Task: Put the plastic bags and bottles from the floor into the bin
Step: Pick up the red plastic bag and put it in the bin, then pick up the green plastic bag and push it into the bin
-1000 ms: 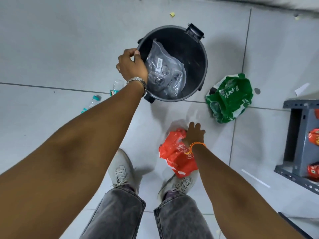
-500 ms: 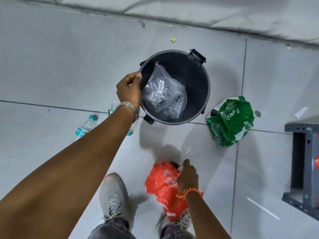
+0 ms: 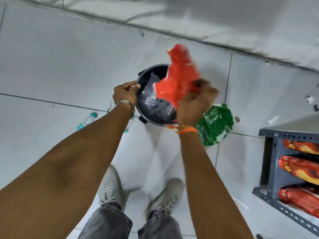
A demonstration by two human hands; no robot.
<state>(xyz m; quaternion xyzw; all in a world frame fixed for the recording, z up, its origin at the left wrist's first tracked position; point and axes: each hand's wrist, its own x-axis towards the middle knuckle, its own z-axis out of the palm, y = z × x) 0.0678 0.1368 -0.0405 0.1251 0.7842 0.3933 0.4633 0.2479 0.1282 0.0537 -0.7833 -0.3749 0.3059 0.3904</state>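
Note:
The round black bin (image 3: pixel 144 116) stands on the tiled floor, and a clear plastic bag (image 3: pixel 151 102) lies inside it. My left hand (image 3: pixel 125 93) grips the bin's left rim. Gripped by my right hand (image 3: pixel 193 102), a red plastic bag (image 3: pixel 179 76) hangs blurred in the air over the bin's right side. A green plastic bag (image 3: pixel 214 123) lies on the floor just right of the bin. One clear bottle with a teal cap (image 3: pixel 87 120) lies to the left, and a second bottle (image 3: pixel 129 125) is mostly hidden under my left forearm.
A grey metal rack (image 3: pixel 271 163) holding red and yellow packets stands at the right edge. Paper scraps (image 3: pixel 273 120) lie near it. A wall base runs along the top. My two shoes (image 3: pixel 112 188) stand on the tiles below the bin.
My right hand has lifted the red bag off the floor and brought it up over the bin. My left hand stays on the rim.

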